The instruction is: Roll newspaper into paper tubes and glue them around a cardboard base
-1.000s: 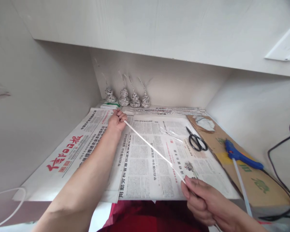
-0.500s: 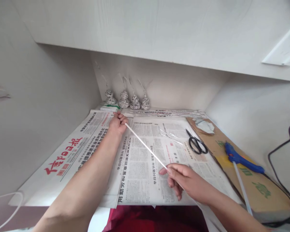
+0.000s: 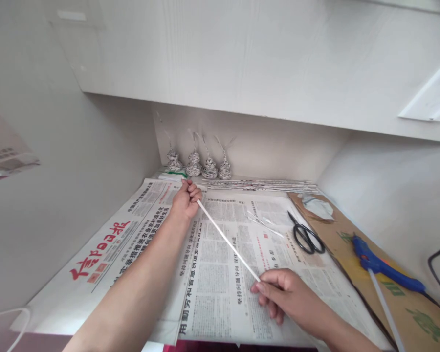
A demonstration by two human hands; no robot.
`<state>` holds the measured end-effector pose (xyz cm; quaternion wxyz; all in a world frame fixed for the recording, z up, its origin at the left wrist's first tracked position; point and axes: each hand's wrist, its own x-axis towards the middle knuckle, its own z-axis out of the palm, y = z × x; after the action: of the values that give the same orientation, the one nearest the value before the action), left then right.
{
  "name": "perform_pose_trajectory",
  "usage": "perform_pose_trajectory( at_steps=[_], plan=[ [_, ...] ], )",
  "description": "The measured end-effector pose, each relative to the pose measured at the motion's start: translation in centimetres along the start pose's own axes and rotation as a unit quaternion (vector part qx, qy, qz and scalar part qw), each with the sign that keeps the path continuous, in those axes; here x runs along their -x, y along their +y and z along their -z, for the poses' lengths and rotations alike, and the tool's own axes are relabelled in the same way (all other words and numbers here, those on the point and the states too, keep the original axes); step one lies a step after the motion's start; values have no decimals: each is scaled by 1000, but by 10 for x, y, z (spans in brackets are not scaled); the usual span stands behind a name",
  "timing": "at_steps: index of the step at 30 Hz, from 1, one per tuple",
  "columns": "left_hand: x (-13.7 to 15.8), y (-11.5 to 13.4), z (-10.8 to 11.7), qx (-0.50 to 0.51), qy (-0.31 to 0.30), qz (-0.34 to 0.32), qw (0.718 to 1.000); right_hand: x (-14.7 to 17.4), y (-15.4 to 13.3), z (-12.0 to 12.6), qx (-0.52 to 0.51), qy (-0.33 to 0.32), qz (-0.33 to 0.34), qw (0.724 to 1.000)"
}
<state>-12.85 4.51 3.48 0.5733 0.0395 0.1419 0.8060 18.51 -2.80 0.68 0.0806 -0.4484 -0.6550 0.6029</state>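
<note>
Head view | left hand [image 3: 186,199]: fist wrapped round a white paper-like strand [image 3: 229,241] slanting over newspaper [image 3: 212,288] | right hand [image 3: 281,292]: thumb and fingers pinching it lower down | even, gentle tension should avoid kinks

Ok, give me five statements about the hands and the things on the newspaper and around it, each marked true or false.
1. The left hand and the right hand hold the same white strip. True.
2. The scissors are in the right hand. False: the scissors lie on the newspaper.
3. Four woven figures stand in a row near the back wall. True.
4. The glue gun is red. False: the glue gun is blue.
5. Thin sticks lie bundled near the back wall. True.
</note>
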Motion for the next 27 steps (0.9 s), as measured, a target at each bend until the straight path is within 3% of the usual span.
perform_pose_trajectory(
  at_steps=[6,11,17,21,27],
  plan=[
    [3,-2,-2,-2,-17,-9,1000,-3,8,1,-18,15,17,1000],
    [2,-3,-2,-4,-17,-10,1000,0,5,2,38,68,37,996],
    [2,-2,-2,8,-11,-4,1000,3,1,1,-22,6,-30,999],
    [1,-3,-2,4,0,-13,1000,2,2,-2,43,58,21,997],
    [0,-3,-3,0,26,-19,999,5,-12,-13,99,83,79,988]
  ],
)
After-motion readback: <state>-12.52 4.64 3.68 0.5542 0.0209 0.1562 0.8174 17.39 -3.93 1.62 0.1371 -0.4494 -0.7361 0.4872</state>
